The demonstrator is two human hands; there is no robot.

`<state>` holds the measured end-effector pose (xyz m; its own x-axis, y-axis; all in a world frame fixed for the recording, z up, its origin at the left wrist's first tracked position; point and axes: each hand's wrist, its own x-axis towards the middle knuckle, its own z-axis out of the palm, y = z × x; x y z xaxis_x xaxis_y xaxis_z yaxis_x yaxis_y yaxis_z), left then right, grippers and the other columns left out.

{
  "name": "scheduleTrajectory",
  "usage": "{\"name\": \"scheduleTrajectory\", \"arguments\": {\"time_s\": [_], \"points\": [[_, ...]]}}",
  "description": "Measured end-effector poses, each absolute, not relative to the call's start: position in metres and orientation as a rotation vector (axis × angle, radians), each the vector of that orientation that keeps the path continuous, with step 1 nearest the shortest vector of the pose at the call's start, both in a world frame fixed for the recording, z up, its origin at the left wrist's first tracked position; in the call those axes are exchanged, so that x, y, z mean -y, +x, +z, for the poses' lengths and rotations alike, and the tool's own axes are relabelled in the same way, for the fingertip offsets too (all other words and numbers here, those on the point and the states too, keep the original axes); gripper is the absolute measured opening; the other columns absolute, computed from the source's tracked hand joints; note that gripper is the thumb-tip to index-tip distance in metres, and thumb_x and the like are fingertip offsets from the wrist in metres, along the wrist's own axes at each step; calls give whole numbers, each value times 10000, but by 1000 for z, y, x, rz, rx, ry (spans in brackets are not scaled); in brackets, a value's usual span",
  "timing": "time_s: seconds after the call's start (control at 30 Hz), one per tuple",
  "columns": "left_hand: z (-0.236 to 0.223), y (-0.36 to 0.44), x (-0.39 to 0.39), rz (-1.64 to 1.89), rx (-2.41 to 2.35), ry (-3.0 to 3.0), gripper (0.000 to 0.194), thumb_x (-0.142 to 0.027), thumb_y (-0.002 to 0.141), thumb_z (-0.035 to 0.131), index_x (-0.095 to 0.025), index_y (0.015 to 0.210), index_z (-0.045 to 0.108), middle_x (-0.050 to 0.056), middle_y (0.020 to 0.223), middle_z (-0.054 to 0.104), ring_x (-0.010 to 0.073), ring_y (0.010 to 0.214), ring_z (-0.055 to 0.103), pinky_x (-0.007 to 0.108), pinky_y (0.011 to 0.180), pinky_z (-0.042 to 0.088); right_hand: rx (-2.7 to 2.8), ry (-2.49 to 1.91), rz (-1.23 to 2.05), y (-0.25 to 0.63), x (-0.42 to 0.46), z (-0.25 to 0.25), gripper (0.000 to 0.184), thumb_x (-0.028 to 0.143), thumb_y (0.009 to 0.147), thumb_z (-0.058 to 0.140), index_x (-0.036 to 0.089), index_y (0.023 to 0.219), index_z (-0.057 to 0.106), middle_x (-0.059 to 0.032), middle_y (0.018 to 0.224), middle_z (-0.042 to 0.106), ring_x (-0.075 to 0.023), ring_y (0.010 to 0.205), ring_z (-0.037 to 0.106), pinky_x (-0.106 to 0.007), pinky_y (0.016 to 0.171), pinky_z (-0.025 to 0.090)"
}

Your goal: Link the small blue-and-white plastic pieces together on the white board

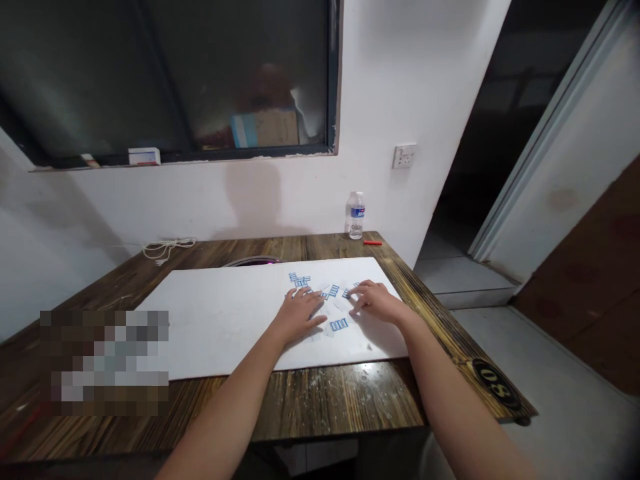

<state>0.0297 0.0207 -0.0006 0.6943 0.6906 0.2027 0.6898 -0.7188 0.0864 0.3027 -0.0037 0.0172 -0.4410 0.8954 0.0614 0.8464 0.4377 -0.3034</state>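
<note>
Several small, thin, seemingly see-through pieces with blue barred markings lie scattered on a white board (225,327). My left hand (299,317) rests palm down over part of them, fingers spread, its thumb pointing right. Just below that thumb is one blue-marked piece (339,325); another blue-marked piece (334,291) lies between the hands. My right hand (374,301) reaches in from the right with its fingers apart and bent, the tips touching or just over a blue-marked piece (346,293). Neither hand visibly grips anything. What lies under the palms is hidden.
The board lies on a dark wooden table (340,400). At the back stand a plastic bottle (356,217) and a red pen-like item (373,243). A white cable (167,248) lies at back left. Behind the board a round rim (253,261) shows. A patch at left is blurred out.
</note>
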Motion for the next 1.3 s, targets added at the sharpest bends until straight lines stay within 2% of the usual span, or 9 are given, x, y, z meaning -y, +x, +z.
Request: {"name": "scheduleTrajectory", "arguments": {"time_s": [0.2,0.33,0.4,0.63,0.8,1.0,1.1,1.2,1.3], "points": [[2,29,-21,393,-1169,2875,446,-489,945,500,-286,1336,570,51,1431,561,306,1370,408,508,1109,265,2420,-1468,305,302,6,20,392,49,800,507,304,811,804,-9,1275,675,-294,1226,500,-501,1011,339],[3,28,-23,418,-1181,2867,431,-470,958,485,-280,1334,578,53,1421,571,302,1357,423,506,1090,295,2359,-1399,261,295,8,21,522,2,785,455,327,1048,768,-6,1291,667,-262,1228,522,-491,1024,349],[3,27,-23,442,-1166,2870,417,-458,959,486,-282,1322,594,56,1407,583,299,1349,432,505,1086,304,2412,-1379,281,293,9,20,555,-1,780,463,352,1099,750,2,1334,639,-269,1264,500,-499,1033,353],[14,22,-18,440,-837,2877,281,-437,949,524,-357,1121,732,13,1369,616,278,1330,469,500,1093,318,2559,-1262,394,290,10,22,479,62,808,517,406,1027,768,46,1420,564,-304,1356,409,-542,1090,313],[22,21,-13,316,-681,2798,250,-519,918,557,-416,997,771,-38,1453,538,306,1405,383,538,1110,299,2628,-1295,496,288,11,22,385,135,822,570,419,977,779,81,1460,519,-344,1412,332,-575,1109,272],[24,20,-14,277,-639,2733,289,-525,926,540,-377,924,788,-34,1422,570,280,1410,383,514,1127,299,2568,-1321,501,292,10,22,315,133,796,596,367,834,804,64,1411,571,-341,1385,360,-554,1091,298],[20,20,-17,375,-670,2689,324,-495,951,498,-343,974,783,8,1365,620,254,1344,470,462,1109,349,2504,-1255,455,291,6,19,391,58,767,553,345,861,802,43,1357,617,-297,1320,442,-509,1085,321],[13,19,-24,561,-922,2665,346,-459,964,467,-300,1084,750,57,1295,664,250,1254,550,454,1079,391,2371,-1230,360,288,2,13,484,4,744,513,312,1002,781,2,1294,663,-257,1241,516,-455,1057,361],[4,14,-33,641,-1359,2655,371,-430,951,478,-276,1227,672,70,1359,621,276,1307,502,498,1083,373,2272,-1248,255,284,-3,6,513,-12,750,493,295,1060,762,-18,1245,690,-250,1185,554,-441,1011,387]]}}
